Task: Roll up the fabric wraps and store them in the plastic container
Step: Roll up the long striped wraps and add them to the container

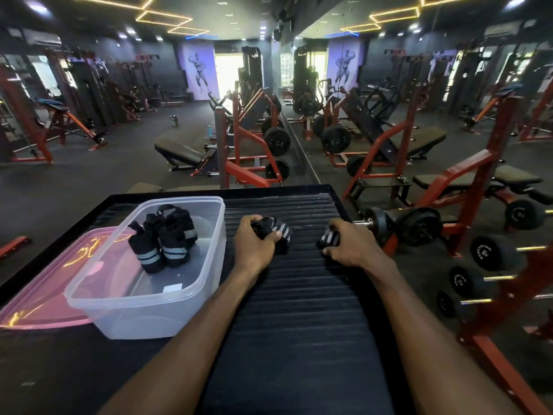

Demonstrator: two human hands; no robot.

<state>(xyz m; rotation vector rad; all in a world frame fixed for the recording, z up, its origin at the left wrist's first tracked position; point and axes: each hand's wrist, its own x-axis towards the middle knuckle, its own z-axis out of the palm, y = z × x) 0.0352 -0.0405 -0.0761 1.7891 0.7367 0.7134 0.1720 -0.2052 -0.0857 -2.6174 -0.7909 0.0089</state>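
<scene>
Both hands down on the ribbed black platform [299,295], well apart. Left hand [254,244] is clamped on a rolled black-and-grey wrap [278,230], thumb across it. Right hand [348,244] grips a second wrap [329,238], mostly hidden under the fingers. Clear plastic container [149,307] sits just left of the left hand w/ three rolled wraps [164,241] standing inside. Pink lid [39,301] lies flat beside it, partly under it.

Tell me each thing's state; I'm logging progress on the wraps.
Plastic container: open, lid off.
Pink lid: flat beside the container.
Rolled wraps: standing inside the container.
Left hand: closed on a black wrap.
Right hand: closed on a second wrap.
</scene>
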